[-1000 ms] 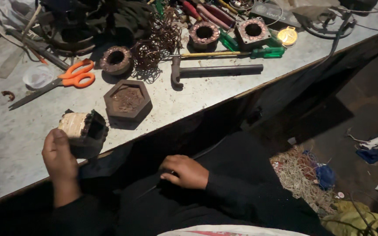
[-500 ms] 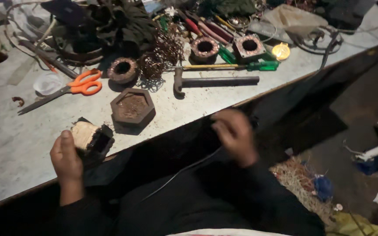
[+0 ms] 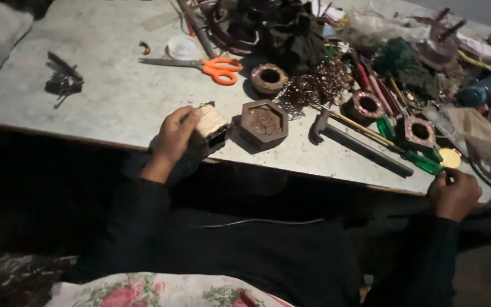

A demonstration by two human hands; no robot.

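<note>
pale block [image 3: 210, 122], seemingly in left hand [image 3: 173, 138]

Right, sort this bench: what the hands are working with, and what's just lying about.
In hand:
left hand on the wound block
right hand by the yellow disc

Lying about:
orange scissors
hexagonal mould
hammer
green screwdriver
</note>
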